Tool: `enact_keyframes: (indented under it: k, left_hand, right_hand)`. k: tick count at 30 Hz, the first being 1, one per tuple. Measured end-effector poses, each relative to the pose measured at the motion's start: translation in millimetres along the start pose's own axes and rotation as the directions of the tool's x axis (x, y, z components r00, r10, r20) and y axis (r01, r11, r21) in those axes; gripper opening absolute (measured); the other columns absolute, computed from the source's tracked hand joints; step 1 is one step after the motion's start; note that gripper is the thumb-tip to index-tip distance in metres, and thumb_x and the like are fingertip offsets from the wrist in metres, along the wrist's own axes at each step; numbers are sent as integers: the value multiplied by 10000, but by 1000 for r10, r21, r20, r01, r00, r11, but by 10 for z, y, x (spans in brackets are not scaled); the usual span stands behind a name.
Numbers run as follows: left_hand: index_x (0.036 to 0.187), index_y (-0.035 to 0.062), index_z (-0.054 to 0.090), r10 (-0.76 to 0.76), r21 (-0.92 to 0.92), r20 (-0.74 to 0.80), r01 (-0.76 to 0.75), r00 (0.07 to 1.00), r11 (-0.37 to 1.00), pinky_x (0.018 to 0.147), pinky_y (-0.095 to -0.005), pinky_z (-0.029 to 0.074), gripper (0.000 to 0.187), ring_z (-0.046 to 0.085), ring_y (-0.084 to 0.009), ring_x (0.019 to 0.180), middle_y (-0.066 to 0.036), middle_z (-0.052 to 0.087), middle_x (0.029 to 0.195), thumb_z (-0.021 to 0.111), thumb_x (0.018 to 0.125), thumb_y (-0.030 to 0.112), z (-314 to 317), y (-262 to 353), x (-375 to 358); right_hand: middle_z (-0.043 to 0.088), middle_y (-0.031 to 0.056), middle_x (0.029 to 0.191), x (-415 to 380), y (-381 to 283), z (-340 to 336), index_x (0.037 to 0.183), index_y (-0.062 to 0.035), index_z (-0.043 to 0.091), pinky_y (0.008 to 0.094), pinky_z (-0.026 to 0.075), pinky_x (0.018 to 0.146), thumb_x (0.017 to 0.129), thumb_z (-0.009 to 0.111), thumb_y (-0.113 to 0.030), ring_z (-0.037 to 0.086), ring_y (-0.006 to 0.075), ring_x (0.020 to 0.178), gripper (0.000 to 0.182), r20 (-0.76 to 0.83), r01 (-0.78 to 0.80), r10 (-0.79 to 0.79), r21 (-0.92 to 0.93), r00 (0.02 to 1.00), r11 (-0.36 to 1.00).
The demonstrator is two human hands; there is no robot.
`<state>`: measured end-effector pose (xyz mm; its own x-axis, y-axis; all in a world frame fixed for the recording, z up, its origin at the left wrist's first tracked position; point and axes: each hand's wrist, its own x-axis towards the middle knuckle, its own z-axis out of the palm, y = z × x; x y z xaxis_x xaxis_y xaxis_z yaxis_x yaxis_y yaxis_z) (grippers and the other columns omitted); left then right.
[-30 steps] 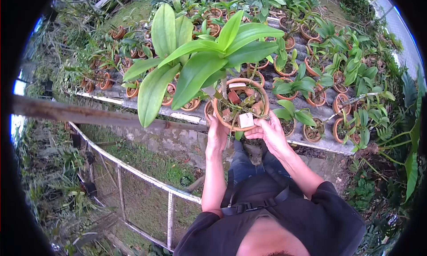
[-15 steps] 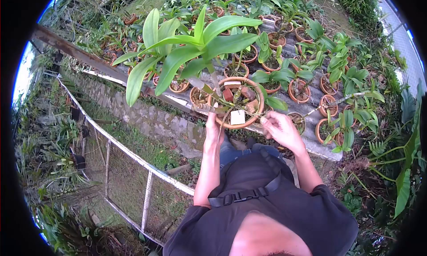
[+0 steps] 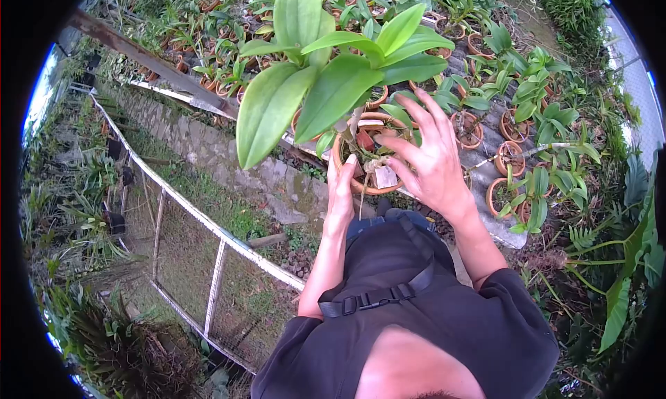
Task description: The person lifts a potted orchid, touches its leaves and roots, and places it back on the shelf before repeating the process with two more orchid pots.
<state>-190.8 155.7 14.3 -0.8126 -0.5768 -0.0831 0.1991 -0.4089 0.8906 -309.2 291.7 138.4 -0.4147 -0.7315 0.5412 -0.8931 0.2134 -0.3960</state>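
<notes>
A round clay pot holds reddish chunks, a pale block and a plant with broad green leaves that lean up and to the left. My left hand grips the pot's left side, its thumb over the rim near the stem. Over the right side of the same pot is my right hand, its fingers spread and nothing visible between them. Thumb and forefinger of that hand point in toward the chunks and the block.
Many potted plants stand on a grey corrugated sheet beyond and to the right. A rusty metal bar crosses the upper left. A white-framed mesh fence runs along the lower left, beside a stone wall.
My right hand has moved up and inward over the pot, and its fingers have spread. The leaves have shifted right and swung nearer the camera. My left hand has its thumb over the rim.
</notes>
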Motion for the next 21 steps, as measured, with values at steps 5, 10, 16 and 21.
enact_keyframes:
  k: [5, 10, 16, 21]
  left_hand:
    - [1498, 30, 290, -8, 149, -62, 17, 998, 989, 998, -335, 401, 671, 451, -190, 1234, -120, 393, 1451, 559, 950, 308, 27, 13, -84]
    - [1480, 25, 312, 88, 225, -116, -61, 989, 972, 881, -302, 429, 672, 492, -155, 1065, -102, 449, 1380, 584, 941, 319, 25, -4, -121]
    - [1398, 0, 408, 80, 257, -129, -45, 988, 965, 951, -335, 420, 577, 504, -198, 1136, -132, 490, 1319, 602, 934, 282, 67, 80, -163]
    - [1384, -9, 417, 124, 272, -116, -89, 985, 958, 1000, -367, 405, 554, 498, -220, 1184, -152, 492, 1321, 598, 938, 266, 31, -1, -171]
  right_hand:
    - [361, 111, 1505, 5, 62, 189, 1008, -216, 756, 612, 238, 1143, 609, 796, -140, 237, 421, 1425, 408, 164, 30, -15, -91, 986, 995]
    - [369, 93, 1503, -21, -14, 186, 978, -238, 770, 683, 137, 1137, 746, 681, -161, 207, 420, 1436, 260, 194, 25, 12, -187, 981, 982]
    - [411, 99, 1475, -33, 18, 297, 857, -206, 762, 714, 87, 1129, 822, 588, -180, 226, 413, 1427, 179, 201, 33, 0, -159, 980, 987]
    - [478, 112, 1403, -83, -1, 298, 762, -105, 699, 712, 124, 1121, 805, 614, -174, 297, 413, 1387, 118, 237, 8, 22, -124, 971, 992]
